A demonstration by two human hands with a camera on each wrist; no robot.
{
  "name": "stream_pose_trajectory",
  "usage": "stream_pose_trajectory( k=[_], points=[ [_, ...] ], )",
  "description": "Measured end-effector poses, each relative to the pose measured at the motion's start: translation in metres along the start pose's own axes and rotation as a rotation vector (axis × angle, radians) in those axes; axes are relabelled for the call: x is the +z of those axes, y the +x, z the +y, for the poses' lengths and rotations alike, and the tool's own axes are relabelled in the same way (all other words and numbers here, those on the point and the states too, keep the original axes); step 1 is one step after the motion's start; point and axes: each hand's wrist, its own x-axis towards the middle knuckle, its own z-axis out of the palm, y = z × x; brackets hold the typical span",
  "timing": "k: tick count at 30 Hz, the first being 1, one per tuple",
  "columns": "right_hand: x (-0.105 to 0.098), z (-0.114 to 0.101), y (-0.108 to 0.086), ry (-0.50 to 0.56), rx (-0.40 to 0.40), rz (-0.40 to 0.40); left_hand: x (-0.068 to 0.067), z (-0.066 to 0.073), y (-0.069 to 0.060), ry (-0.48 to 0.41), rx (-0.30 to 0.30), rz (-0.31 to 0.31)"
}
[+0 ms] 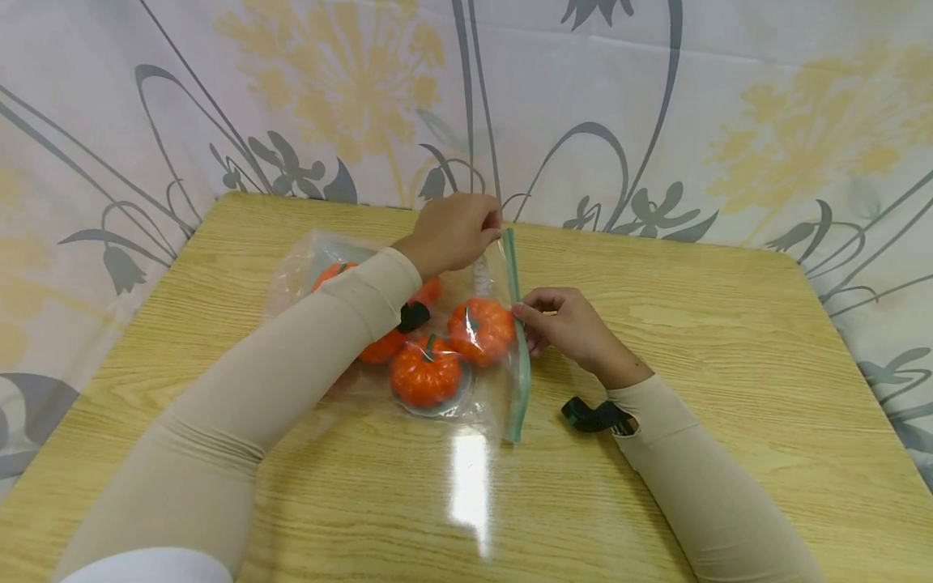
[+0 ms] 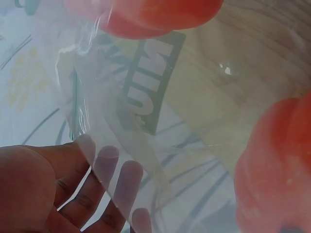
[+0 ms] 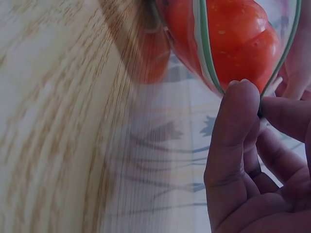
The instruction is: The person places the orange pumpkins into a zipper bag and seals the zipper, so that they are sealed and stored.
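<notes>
A clear zip-top bag with a green zip strip lies on the table, its strip edge facing right. Inside are several orange toy pumpkins with green stems. At the far end of the strip, my left hand pinches the bag's edge; in the left wrist view its fingertips show through the plastic. My right hand pinches the strip near its middle between thumb and fingers. Beside that pinch, in the right wrist view, the two green edges stand apart with a pumpkin behind them. My left sleeve hides part of the bag.
The wood-grain table extends on both sides of the bag. A floral cloth hangs behind its far edge. Black wrist devices sit at both cuffs, the left one over the bag.
</notes>
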Motion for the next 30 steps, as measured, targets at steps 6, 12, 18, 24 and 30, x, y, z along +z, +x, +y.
stream_pose_trajectory(
  k=[6, 12, 18, 24, 30],
  points=[
    [-0.001, 0.000, 0.000, -0.011, -0.001, -0.025, -0.002, -0.005, 0.002, -0.069, -0.011, -0.016],
    [-0.002, 0.001, -0.001, -0.018, 0.003, -0.049, -0.004, -0.014, 0.005, -0.194, -0.041, -0.057],
    [-0.004, 0.001, -0.001, -0.065, 0.001, -0.077, -0.006, -0.020, 0.008, -0.265, -0.038, -0.062],
    [-0.009, 0.000, -0.004, -0.142, -0.027, -0.174, -0.007, -0.021, 0.009, -0.250, -0.041, -0.060],
    [-0.015, 0.003, -0.007, -0.197, -0.026, -0.333, -0.007, -0.021, 0.009, -0.220, -0.058, -0.054]
  ],
)
